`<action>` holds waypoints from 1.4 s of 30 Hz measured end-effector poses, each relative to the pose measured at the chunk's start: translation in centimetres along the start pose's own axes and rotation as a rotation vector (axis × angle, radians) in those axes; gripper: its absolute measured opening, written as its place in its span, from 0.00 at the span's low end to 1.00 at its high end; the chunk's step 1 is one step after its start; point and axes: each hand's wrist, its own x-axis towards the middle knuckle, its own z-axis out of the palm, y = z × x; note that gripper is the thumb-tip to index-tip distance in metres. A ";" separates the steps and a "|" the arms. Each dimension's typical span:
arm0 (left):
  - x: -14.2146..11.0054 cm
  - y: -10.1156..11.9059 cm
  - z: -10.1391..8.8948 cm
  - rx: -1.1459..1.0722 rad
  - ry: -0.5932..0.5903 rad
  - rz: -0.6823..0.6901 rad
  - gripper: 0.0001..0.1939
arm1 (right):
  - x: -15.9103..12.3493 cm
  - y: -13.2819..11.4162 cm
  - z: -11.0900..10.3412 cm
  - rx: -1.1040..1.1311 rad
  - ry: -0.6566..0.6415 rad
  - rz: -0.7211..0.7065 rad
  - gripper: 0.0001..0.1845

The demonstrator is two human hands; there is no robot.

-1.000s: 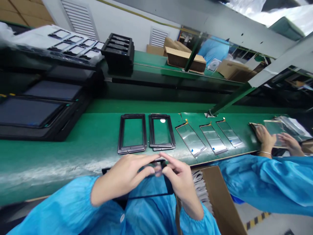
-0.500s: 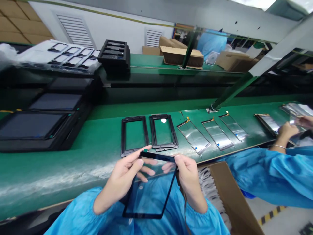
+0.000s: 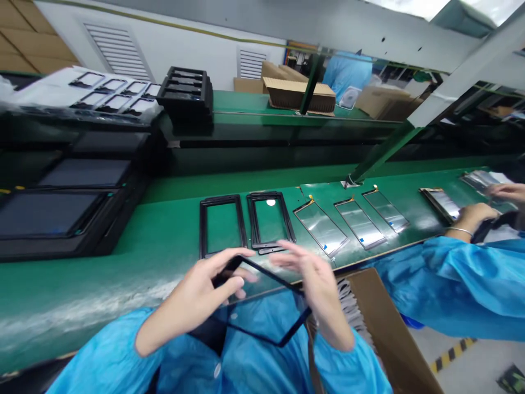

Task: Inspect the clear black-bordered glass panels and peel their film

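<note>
A thin glass panel with a black border (image 3: 262, 306) is held tilted over my lap in front of the green belt (image 3: 164, 246). My left hand (image 3: 200, 290) pinches its upper left corner between thumb and fingers. My right hand (image 3: 309, 279) is at the panel's right edge with its fingers stretched out and blurred; its grip is unclear. Just beyond my hands, two black rectangular frames (image 3: 221, 224) lie on the belt, the right one a small stack (image 3: 270, 221).
Three clear panels (image 3: 320, 227) lie in a row to the right of the frames. A co-worker in blue sleeves (image 3: 463, 284) handles panels at far right. A cardboard box (image 3: 373, 323) stands by my right knee. Black trays with dark screens (image 3: 61, 213) sit at left.
The panel has turned and tipped from upright to slanted, its far corner swinging left. My right hand's fingers have come off the top edge and spread out.
</note>
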 end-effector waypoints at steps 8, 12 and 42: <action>-0.1 -2.4 0.1 -0.353 0.337 -0.029 0.26 | -1.6 3.0 -2.5 0.133 0.220 0.045 0.27; 0.0 -3.4 0.0 -0.247 0.336 -0.006 0.26 | -1.5 2.9 -0.5 0.098 0.311 -0.040 0.19; 9.0 -1.1 -32.3 0.941 1.011 0.084 0.17 | 6.3 10.1 4.9 -0.034 0.275 -0.200 0.24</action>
